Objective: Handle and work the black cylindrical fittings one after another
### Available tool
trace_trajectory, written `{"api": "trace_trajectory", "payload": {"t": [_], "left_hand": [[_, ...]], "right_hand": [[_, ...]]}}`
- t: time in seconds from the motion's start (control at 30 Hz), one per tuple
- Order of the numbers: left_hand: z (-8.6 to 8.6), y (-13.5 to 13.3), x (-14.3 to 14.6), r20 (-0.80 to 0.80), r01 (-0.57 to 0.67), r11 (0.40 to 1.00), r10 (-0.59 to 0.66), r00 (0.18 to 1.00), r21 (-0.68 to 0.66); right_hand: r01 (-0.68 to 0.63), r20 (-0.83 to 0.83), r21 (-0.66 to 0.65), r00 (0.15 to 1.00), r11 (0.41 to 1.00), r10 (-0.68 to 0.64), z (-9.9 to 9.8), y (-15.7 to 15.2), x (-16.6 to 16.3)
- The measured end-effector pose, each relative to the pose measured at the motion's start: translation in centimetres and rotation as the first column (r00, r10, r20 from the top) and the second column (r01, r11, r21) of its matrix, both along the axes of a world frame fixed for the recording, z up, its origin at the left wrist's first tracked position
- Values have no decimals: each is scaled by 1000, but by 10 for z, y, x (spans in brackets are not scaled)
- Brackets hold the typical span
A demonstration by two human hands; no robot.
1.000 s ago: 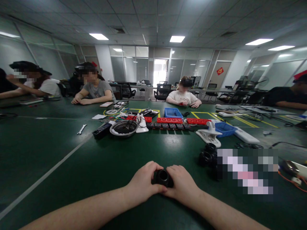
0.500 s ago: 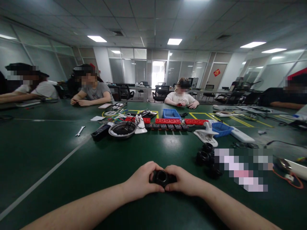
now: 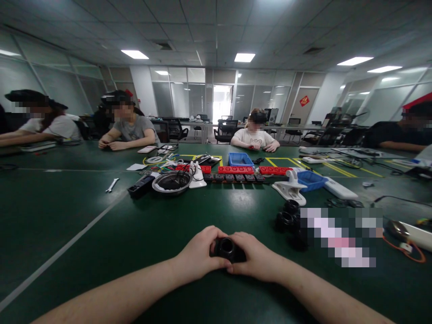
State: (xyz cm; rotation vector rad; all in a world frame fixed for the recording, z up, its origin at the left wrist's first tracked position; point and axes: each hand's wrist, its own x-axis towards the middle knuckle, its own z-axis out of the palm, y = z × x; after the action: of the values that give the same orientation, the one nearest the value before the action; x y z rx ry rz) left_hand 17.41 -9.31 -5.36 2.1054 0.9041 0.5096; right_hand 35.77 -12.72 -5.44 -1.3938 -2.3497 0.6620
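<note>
A small black fitting with a round opening sits between my two hands, its hole facing up toward me. My left hand curls round its left side, fingers behind and thumb across the front. From the other side my right hand closes on it, with the thumb tip meeting the left thumb below the opening. Much of the fitting is hidden by the fingers. Several similar black fittings stand in a cluster to the right, next to a blurred-out patch.
Beyond my hands lie a metal bowl, red power strips, a white clip stand, and blue bins. A wrench rests at left. Other people sit around the green table.
My right hand's fingers have shifted slightly over the fitting, and its thumb has moved a little toward the left thumb. The left hand stays nearly in place.
</note>
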Motion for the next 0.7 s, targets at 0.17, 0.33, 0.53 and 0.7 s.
{"api": "trace_trajectory", "payload": {"t": [0.17, 0.33, 0.53, 0.7], "left_hand": [[-4, -1, 1, 18, 3, 1000, -3, 1000, -9], [-6, -6, 4, -12, -104, 992, 105, 994, 66], [1, -2, 2, -35, -40, 996, 44, 998, 83], [6, 2, -2, -21, 63, 993, -62, 998, 95]], "right_hand": [[33, -8, -74, 999, 997, -34, -6, 6, 4], [236, 150, 65, 958, 970, -243, -10, 1, -11], [152, 78, 81, 984, 985, -158, -3, -4, -11], [-21, -3, -30, 1000, 999, 21, 4, 0, 4]]}}
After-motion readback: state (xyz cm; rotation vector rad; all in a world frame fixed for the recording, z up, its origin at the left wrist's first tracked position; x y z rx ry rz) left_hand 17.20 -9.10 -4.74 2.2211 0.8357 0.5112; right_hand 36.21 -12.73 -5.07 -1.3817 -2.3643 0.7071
